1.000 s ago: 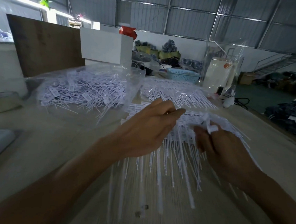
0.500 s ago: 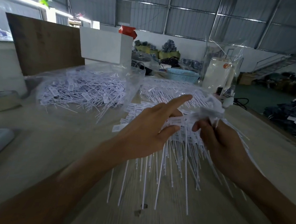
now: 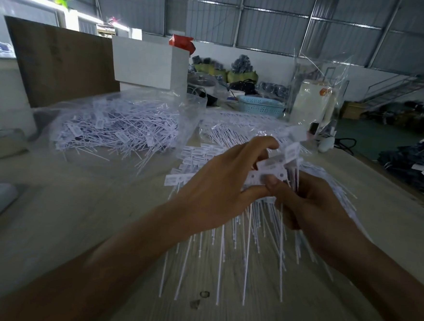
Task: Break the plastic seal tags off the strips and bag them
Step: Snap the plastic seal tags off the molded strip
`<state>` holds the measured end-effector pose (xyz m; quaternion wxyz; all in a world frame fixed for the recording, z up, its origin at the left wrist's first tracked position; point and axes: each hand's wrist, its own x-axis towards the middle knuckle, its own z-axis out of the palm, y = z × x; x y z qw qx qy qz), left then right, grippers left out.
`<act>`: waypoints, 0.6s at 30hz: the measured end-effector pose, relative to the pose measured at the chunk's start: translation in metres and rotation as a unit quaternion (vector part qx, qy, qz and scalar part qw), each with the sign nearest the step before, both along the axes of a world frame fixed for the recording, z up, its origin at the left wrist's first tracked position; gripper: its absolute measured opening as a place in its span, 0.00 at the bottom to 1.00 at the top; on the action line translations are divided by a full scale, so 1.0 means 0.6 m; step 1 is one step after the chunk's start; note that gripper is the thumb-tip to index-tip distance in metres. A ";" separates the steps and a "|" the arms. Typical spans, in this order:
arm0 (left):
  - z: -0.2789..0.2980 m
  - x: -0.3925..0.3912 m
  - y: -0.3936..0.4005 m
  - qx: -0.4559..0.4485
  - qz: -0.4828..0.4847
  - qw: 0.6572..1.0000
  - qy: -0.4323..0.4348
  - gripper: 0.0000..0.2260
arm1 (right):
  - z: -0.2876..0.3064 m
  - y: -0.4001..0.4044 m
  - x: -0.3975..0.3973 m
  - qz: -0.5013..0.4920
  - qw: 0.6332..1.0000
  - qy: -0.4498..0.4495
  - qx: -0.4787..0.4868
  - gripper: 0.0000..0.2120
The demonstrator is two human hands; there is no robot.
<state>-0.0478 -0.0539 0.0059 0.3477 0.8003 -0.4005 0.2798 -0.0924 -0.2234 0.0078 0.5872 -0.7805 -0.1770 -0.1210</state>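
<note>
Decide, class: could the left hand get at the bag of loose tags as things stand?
Probably not right away: the left hand is pinching the strip with the right hand. Once it lets go, the bag lies open on its side with nothing between.

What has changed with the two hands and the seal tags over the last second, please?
The left hand, open with a finger pointing half a second ago, has curled and now pinches the strip of tags together with the right hand, which has kept its grip on the strip. The filled clear bag and the tags lying on the table stayed put.
</note>
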 end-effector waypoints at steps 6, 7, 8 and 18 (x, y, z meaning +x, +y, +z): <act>0.004 0.009 0.028 0.043 0.037 0.998 0.005 0.18 | -0.002 -0.023 0.011 0.015 0.981 0.105 0.159 0.17; 0.005 0.008 0.031 0.050 0.053 0.997 -0.014 0.17 | -0.003 -0.025 0.012 0.027 0.978 0.117 0.173 0.16; 0.007 0.006 0.032 0.062 0.067 0.995 -0.035 0.17 | -0.005 -0.026 0.013 0.038 0.975 0.126 0.181 0.16; 0.011 0.004 0.032 0.082 0.004 0.996 -0.022 0.12 | 0.009 -0.019 -0.008 -0.061 0.984 -0.146 -0.078 0.13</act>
